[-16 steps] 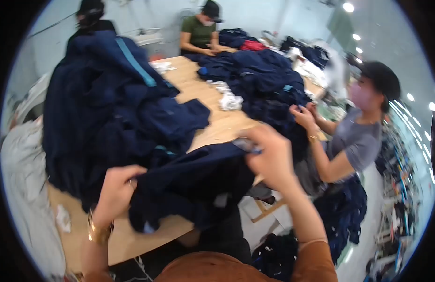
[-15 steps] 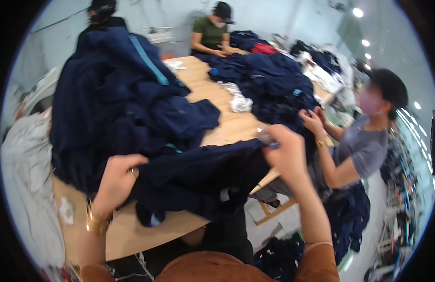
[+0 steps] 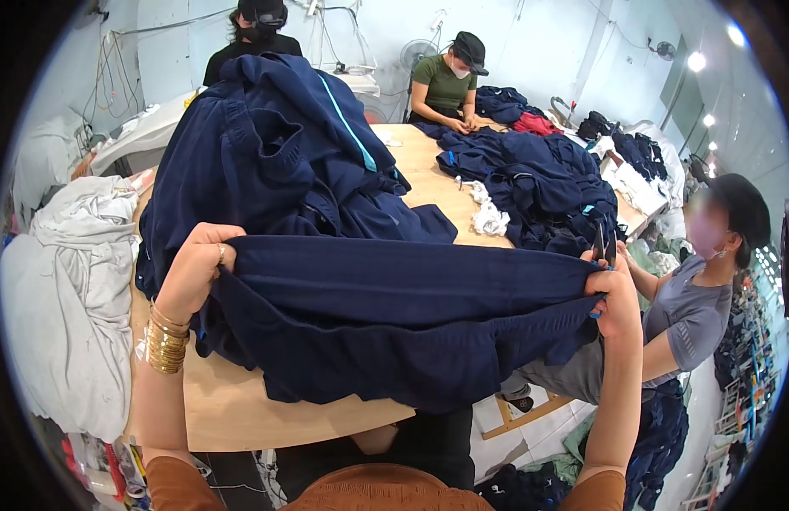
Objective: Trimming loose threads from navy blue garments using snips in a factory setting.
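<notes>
A pair of navy trousers (image 3: 369, 358) hangs between my hands, its elastic waistband pulled wide so the opening faces up. My left hand (image 3: 192, 266), with a ring and gold bangles, is closed on one end of the waistband. The other end is in the closed grip of my right hand (image 3: 616, 298). Thread snips (image 3: 605, 245) also sit in that hand, dark blades pointing up past the fingers and a bit of blue showing below. Just beyond the trousers, a tall heap of navy garments (image 3: 232, 170) with a light-blue stripe rises on the left of the table.
The wooden table (image 3: 241, 413) curves along its near edge. A second navy pile (image 3: 539, 179) lies farther right, beside white scraps (image 3: 490, 220). Grey-white cloth (image 3: 66, 315) drapes at the left. One person (image 3: 692, 281) is close on my right; two others are across the table. Dark garments (image 3: 658, 451) lie low at right.
Both hands have spread farther apart, my right one moving right, and the waistband is now stretched taut and open. The view has shifted, and the snips' blades show clearly.
</notes>
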Available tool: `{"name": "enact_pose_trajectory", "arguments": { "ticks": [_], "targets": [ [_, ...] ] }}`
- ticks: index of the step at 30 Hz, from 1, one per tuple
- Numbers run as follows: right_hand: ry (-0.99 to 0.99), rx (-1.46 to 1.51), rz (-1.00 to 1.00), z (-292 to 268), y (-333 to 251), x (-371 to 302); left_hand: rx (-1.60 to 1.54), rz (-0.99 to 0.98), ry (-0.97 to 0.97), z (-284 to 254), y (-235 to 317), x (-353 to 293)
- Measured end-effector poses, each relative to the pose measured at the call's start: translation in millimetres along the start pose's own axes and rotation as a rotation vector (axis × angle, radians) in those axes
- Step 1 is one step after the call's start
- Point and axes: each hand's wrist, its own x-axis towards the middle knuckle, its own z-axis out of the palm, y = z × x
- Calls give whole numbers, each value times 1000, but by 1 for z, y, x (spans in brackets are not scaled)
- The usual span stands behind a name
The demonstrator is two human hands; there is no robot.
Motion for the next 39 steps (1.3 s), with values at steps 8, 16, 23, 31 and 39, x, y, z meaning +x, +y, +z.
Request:
{"name": "enact_pose_trajectory", "arguments": {
  "ticks": [8,16,23,31,39],
  "targets": [
    [12,38,-44,5,-5,-8,-46,-4,5,-6,-1,-3],
    [-28,13,-131,3,-5,-13,-109,-9,-34,-1,2,-3],
    [-3,18,-160,2,-2,-13,-114,-21,-37,-2,-1,-1],
    [-12,12,-34,-6,-3,-14,-85,-31,-58,-1,-3,0],
    [-438,-541,-368,88,11,12,361,326,-529,117,15,-9]
  ]
}}
